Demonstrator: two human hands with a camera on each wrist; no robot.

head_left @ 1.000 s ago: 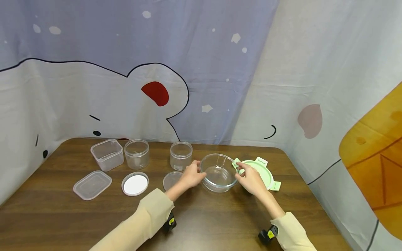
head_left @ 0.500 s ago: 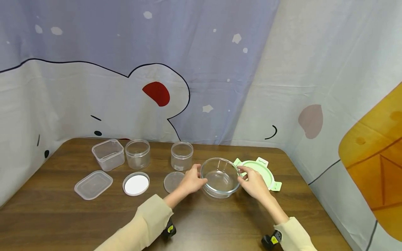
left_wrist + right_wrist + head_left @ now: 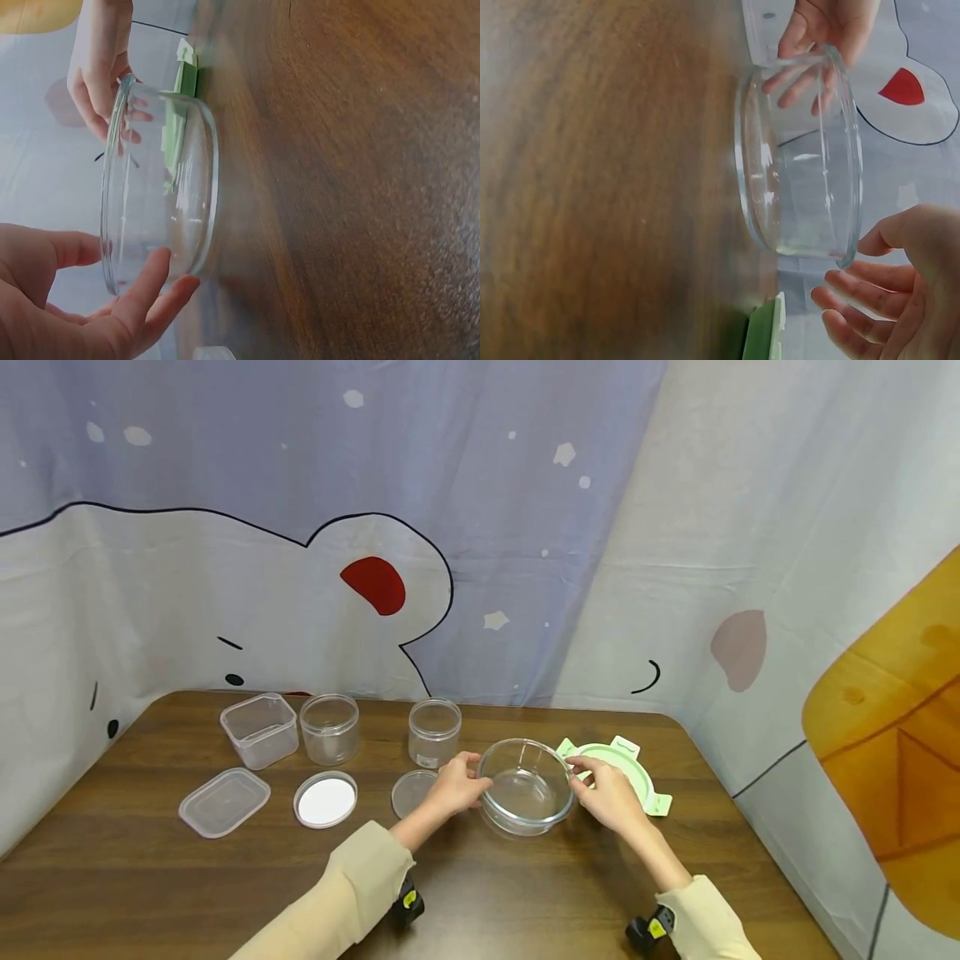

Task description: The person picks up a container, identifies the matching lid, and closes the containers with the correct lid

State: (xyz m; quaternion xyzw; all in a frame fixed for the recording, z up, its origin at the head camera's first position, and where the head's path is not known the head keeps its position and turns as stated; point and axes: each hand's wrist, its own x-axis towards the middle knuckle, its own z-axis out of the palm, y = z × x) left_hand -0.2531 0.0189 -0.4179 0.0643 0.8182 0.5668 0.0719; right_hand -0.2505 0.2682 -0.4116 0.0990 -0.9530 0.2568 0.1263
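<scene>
A clear round glass bowl [image 3: 525, 789] stands upright on the table between the hands. My left hand [image 3: 455, 785] is at its left side; in the left wrist view the thumb [image 3: 79, 249] is at the rim and the fairly straight fingers [image 3: 146, 289] lie along the outer wall. At the right side is my right hand [image 3: 606, 793]. Its thumb [image 3: 881, 238] comes up to the rim in the right wrist view, while its loosely bent fingers [image 3: 866, 296] stand apart from the glass. Behind the right hand lies a green lid with tabs [image 3: 625, 762], partly covered.
On the left are a rectangular plastic container [image 3: 262, 739] and a clear jar [image 3: 330, 735], with a rectangular lid [image 3: 225, 803] and a white-centred round lid [image 3: 326, 800] before them. Another jar [image 3: 434, 739] stands behind a clear round lid [image 3: 411, 793]. A curtain [image 3: 480, 527] hangs behind the table.
The bowl has come slightly toward me, away from the back of the table, with both hands around it. Over the last half second it stays nearly still, and the left hand's fingers loosen slightly.
</scene>
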